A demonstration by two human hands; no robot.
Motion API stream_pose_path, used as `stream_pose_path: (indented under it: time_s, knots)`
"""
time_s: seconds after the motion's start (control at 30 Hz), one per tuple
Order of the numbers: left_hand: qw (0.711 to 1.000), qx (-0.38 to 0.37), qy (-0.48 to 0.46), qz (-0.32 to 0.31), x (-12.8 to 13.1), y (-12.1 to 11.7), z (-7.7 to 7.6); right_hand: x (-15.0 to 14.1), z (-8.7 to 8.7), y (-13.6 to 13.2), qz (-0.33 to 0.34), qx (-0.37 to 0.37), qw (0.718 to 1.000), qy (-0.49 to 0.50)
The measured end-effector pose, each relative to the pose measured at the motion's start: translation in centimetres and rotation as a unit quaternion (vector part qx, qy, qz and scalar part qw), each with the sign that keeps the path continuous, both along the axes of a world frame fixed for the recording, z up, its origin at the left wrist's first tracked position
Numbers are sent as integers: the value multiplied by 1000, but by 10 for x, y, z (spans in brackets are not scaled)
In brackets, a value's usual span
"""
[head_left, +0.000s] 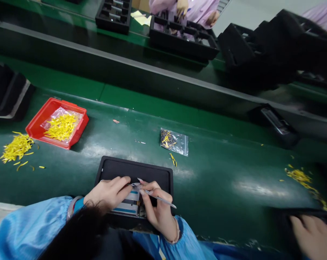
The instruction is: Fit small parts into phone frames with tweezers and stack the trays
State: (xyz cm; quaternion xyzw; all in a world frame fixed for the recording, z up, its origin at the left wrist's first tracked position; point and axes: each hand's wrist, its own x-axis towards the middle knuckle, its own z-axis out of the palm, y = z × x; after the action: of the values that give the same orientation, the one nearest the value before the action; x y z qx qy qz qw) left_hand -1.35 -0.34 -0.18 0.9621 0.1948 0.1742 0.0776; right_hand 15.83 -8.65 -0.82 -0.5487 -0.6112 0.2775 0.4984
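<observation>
An opened electronic device (125, 207) with silver panels and blue strips lies in a black tray (139, 167) in front of me. My right hand (159, 207) is closed on metal tweezers (163, 200), held like a pen with the tips pointing left over the device's far edge. My left hand (110, 191) rests on the left part of the device, its fingers bent together close to the tweezer tips. What it pinches, if anything, is too small to make out. Dark hair hides part of the left hand's wrist and the near side of the tray.
Left of the tray stand a red bin (81, 131) of yellow strips and a loose yellow pile (17, 147). A zip bag (181, 142) lies beyond the tray. At right, another person's hand (315, 231) rests over a dark tray. Black divided boxes (182, 43) line the raised shelf.
</observation>
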Motion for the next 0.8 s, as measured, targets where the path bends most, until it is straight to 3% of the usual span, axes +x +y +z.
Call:
stream_pose_path:
  time_s: [0.27, 0.47, 0.63, 0.8]
  knots:
    - [999, 24, -29, 19, 5, 1, 7, 1, 19, 13, 80, 18, 991, -110]
    - [998, 23, -47, 26, 5, 0, 1, 3, 18, 13, 87, 13, 991, -98]
    - [1000, 19, -2, 3, -1, -1, 2, 0, 8, 8, 18, 6, 1000, 3]
    - [997, 19, 63, -39, -5, -2, 5, -5, 9, 5, -38, 22, 998, 44]
